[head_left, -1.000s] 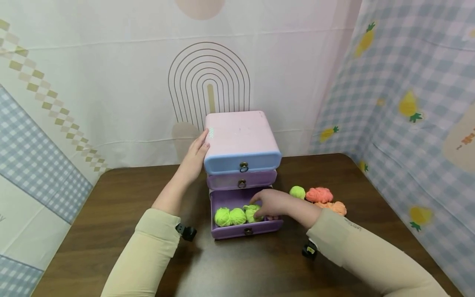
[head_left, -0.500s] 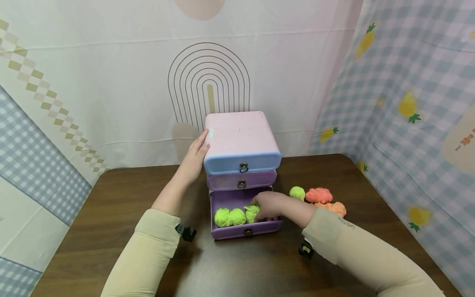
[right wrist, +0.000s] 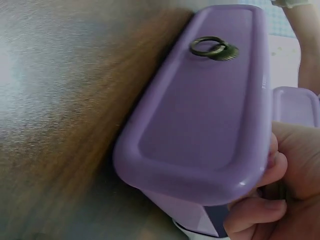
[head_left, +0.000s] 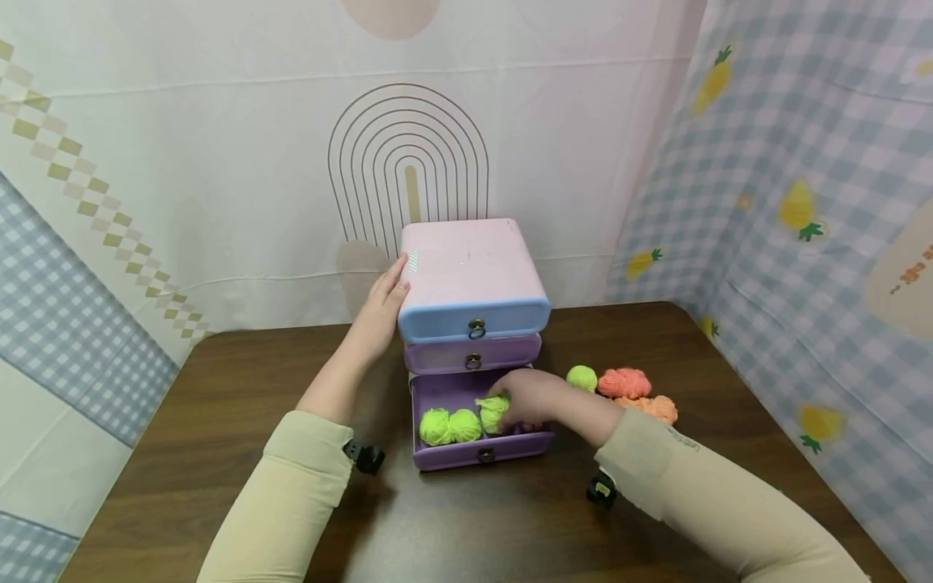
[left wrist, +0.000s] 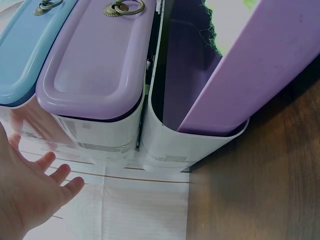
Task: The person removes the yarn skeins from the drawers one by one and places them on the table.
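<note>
A small drawer cabinet with a pink top has its bottom purple drawer pulled out. My left hand lies against the cabinet's left side, fingers extended; the left wrist view shows that hand with fingers spread. Inside the drawer, two neon green yarn balls sit side by side at the left. My right hand reaches into the drawer's right part, thumb and fingers around a third green yarn ball. Curled fingers show behind the drawer front in the right wrist view, the yarn hidden there.
Right of the cabinet on the brown table lie another green yarn ball, a coral skein and an orange skein. Above the open drawer are a closed purple drawer and a blue one. Patterned cloth hangs behind.
My right hand has shifted slightly within the drawer and closed in around the third green yarn ball, which has turned a little. My left hand has stayed against the cabinet.
</note>
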A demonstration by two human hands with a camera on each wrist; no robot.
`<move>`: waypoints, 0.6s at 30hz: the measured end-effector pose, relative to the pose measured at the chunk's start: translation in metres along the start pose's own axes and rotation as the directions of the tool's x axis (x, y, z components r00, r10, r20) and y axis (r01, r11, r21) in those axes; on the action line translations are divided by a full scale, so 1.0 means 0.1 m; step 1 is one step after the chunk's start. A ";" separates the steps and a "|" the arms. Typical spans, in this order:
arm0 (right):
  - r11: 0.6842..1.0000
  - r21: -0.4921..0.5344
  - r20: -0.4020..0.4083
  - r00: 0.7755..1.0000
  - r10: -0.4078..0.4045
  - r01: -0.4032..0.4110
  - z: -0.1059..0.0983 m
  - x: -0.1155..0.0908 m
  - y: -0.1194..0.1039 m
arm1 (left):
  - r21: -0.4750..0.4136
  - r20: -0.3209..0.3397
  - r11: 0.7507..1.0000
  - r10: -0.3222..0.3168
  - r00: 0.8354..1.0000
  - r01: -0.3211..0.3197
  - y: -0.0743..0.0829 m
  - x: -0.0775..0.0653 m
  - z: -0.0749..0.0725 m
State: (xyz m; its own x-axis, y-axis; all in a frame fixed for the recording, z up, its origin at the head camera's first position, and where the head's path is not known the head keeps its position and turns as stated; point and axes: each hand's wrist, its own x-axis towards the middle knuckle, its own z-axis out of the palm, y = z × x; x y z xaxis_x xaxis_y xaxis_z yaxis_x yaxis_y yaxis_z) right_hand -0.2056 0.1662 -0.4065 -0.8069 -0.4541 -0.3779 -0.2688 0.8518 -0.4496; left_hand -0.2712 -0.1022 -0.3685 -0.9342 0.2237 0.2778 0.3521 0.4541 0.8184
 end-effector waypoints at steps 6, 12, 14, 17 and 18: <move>1.000 0.027 -0.039 0.999 0.012 -0.011 -0.08 -0.04 0.00 | -0.001 -0.004 1.000 0.004 1.000 -0.004 0.01 0.00 0.00; 0.998 0.053 -0.074 0.997 0.029 -0.026 -0.16 -0.08 0.01 | 0.000 -0.006 1.000 0.010 1.000 -0.010 0.01 0.00 -0.01; 0.998 0.059 -0.085 0.996 0.034 -0.029 -0.19 -0.10 0.01 | 0.003 -0.004 1.000 0.009 1.000 -0.009 0.02 0.00 -0.01; 0.997 0.065 -0.093 0.995 0.038 -0.032 -0.25 -0.16 0.02 | 0.005 -0.004 1.000 0.008 1.000 -0.008 0.03 -0.01 -0.01; 0.997 0.070 -0.094 0.995 0.040 -0.034 -0.26 -0.18 0.02 | 0.007 -0.003 1.000 0.008 1.000 -0.008 0.03 -0.01 -0.01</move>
State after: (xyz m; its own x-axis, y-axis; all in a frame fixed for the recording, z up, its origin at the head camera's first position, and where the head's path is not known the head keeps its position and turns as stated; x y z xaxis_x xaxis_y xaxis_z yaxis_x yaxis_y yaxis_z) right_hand -0.2055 0.1833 -0.3794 -0.8629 -0.3928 -0.3179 -0.2041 0.8463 -0.4920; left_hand -0.2697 -0.1023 -0.3656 -0.9315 0.2249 0.2860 0.3602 0.4583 0.8125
